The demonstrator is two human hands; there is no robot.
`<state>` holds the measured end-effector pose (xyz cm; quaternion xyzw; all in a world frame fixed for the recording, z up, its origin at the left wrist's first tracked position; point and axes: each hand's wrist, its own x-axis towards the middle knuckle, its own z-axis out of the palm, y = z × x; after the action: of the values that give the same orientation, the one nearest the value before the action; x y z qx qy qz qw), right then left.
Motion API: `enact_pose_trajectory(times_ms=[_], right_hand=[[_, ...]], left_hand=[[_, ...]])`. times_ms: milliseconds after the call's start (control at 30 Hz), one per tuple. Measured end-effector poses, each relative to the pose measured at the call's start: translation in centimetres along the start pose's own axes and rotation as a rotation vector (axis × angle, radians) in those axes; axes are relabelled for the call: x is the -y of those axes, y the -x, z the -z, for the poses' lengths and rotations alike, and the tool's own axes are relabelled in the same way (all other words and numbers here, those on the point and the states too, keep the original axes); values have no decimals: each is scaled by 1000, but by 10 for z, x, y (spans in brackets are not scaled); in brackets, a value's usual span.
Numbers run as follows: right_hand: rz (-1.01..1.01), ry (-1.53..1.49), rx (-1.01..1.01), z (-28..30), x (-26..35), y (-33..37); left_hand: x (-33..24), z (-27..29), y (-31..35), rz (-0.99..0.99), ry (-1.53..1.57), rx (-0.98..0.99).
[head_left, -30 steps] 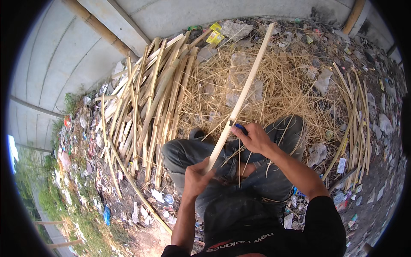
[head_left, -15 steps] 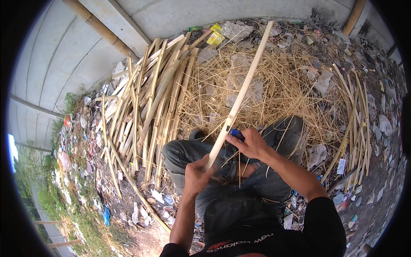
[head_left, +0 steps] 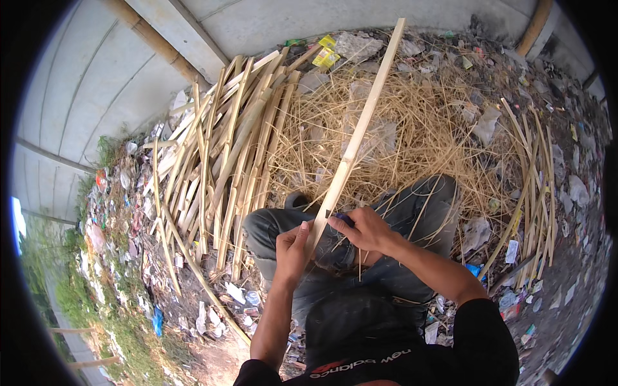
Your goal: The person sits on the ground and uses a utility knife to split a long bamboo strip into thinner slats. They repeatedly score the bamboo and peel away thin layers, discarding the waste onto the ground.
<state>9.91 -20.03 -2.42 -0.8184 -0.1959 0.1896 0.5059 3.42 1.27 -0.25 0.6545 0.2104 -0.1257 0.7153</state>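
Note:
A long pale bamboo strip (head_left: 365, 122) slants from my lap up and away over the straw, its far end reaching toward the wall. Near its lower end my left hand (head_left: 293, 252) is closed around it, thumb extended along the edge. My right hand (head_left: 368, 230) grips a knife (head_left: 344, 219) with a dark blue handle. The small dark blade lies against the strip just above my left hand. My right fingers hide most of the handle. Both hands are close together over my crossed legs (head_left: 270, 231).
Split bamboo strips (head_left: 225, 141) lie piled at the left, and thinner strips (head_left: 531, 186) at the right. Straw-like shavings (head_left: 425, 128) cover the ground ahead. Litter surrounds me, with a yellow wrapper (head_left: 326, 58) near the grey wall (head_left: 290, 19) at the back.
My right hand and the knife have moved down the strip toward my left hand. The strip has shifted slightly away and left at its far end; my left hand has risen a little.

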Motion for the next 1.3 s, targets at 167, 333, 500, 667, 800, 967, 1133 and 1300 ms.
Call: enact_pose_trajectory(times_ms=[167,333,500,667,800,967,1133,1300], right_hand=[[28,147,-91,-2,-10,-5],[91,266,-138,12,5,-13],[129,331,-122,15,24,-20],[137,350,-7,13,54,-16],[185,422,72,-3,44,-14],[304,621,447,-40,6,7],[76,128,45,-4,-36,-11],[115,-249,-395,47,-28,-29]], left_hand=[[14,0,-23,-134,-37,67],[-7,-5,-50,-223,78,112],[-55,-18,-76,-279,160,167],[-117,-37,-89,-409,268,177],[-143,-32,-100,-454,294,102],[-180,-12,-115,-659,392,-8],[-190,33,-130,-857,413,-139],[-143,24,-119,-937,286,-269]])
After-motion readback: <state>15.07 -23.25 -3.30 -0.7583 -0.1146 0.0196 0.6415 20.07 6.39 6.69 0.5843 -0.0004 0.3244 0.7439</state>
